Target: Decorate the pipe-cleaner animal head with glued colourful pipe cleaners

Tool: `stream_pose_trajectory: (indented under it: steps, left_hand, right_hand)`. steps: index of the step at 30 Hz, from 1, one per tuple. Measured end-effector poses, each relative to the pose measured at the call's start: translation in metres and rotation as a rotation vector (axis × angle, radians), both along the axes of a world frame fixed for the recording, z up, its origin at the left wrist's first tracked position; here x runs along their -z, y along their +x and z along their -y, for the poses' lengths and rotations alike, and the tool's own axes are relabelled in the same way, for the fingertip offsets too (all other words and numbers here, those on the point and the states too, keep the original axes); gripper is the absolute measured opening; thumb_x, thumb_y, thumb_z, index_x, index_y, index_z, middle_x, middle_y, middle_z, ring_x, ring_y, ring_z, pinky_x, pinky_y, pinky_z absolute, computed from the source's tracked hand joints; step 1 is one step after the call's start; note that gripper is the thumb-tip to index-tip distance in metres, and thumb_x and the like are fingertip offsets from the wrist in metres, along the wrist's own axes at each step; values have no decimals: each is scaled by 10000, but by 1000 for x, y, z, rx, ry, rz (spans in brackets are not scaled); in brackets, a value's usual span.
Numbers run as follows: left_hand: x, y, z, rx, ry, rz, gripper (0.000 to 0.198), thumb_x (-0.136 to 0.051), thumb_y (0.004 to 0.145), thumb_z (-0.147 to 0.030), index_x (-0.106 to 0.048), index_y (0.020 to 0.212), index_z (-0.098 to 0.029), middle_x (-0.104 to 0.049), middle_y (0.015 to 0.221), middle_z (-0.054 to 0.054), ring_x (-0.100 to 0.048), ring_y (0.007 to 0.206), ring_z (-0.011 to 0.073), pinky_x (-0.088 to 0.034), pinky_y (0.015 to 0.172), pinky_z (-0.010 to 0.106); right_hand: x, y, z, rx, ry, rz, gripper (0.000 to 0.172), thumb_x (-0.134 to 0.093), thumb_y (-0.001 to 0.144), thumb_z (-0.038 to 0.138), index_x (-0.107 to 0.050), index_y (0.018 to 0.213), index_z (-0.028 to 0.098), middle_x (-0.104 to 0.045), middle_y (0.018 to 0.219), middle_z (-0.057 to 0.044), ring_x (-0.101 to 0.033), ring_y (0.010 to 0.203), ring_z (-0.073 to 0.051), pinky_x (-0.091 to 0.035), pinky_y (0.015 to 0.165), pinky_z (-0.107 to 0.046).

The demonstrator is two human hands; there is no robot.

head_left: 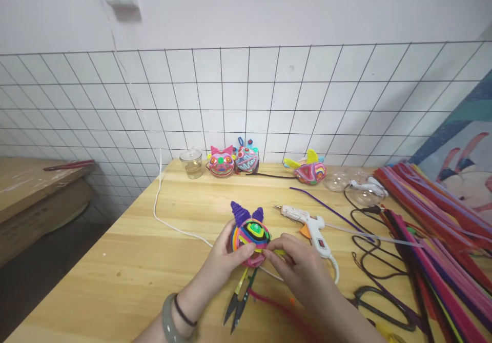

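A round ornament [250, 233] wound in many-coloured pipe cleaners, with two purple ears and a green eye, is held upright above the table. My left hand [230, 248] wraps round its left side, the thumb across the front. At its lower right, my right hand [294, 261] pinches a yellow pipe cleaner [279, 252] against the surface. Just below lie thread snips [239, 302], blades toward me, their handles partly hidden behind the ornament. A dark pink pipe cleaner [274, 306] curves past them under my right forearm.
A white glue gun [307, 220] lies right of the ornament. Finished ornaments [222, 162] and a glass cup [192, 166] stand along the tiled wall. Clear plastic balls [336, 180], pipe cleaner bundles [453, 271], a black cable and black-handled scissors [384, 307] fill the right side.
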State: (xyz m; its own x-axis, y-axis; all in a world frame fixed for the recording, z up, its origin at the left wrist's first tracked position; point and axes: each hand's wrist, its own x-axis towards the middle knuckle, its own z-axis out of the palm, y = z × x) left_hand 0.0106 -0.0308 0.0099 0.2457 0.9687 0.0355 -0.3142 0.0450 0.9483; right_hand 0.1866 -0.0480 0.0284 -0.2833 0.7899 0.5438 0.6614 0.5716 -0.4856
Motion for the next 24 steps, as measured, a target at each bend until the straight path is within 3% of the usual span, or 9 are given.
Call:
stream_pose_trajectory:
  steps: [6, 11, 18, 24]
  left_hand:
    - [0, 0, 1, 19, -25, 7, 469, -735, 728, -302, -571, 1151, -184, -681, 1108, 89, -617, 1019, 236, -461, 897, 346]
    - [-3, 0, 2, 2, -55, 25, 498, -748, 708, -315, -571, 1155, -184, -684, 1107, 98, -617, 1026, 249, -456, 899, 357]
    - [-4, 1, 3, 3, -75, 21, 536, -760, 693, -319, -562, 1172, -179, -671, 1135, 106, -607, 1041, 257, -452, 908, 371]
    - [-3, 0, 3, 30, -87, 24, 525, -760, 697, -318, -566, 1164, -179, -674, 1126, 107, -615, 1027, 256, -458, 899, 370]
  right_hand:
    - [-3, 0, 1, -8, -38, 33, 209, -505, 913, 255, -653, 779, 196, -599, 607, 8, -519, 513, -134, -417, 522, -229]
    - [-4, 0, 2, 10, -97, 54, 225, -497, 919, 294, -644, 769, 214, -619, 617, 4, -516, 500, -133, -428, 515, -230]
    - [-1, -1, 2, 52, -44, 27, 258, -503, 913, 356, -663, 763, 221, -591, 550, 10, -508, 462, -136, -407, 480, -239]
    - [-1, -1, 2, 21, -240, -65, 204, -541, 882, 328, -656, 755, 217, -665, 642, -7, -555, 524, -138, -409, 489, -233]
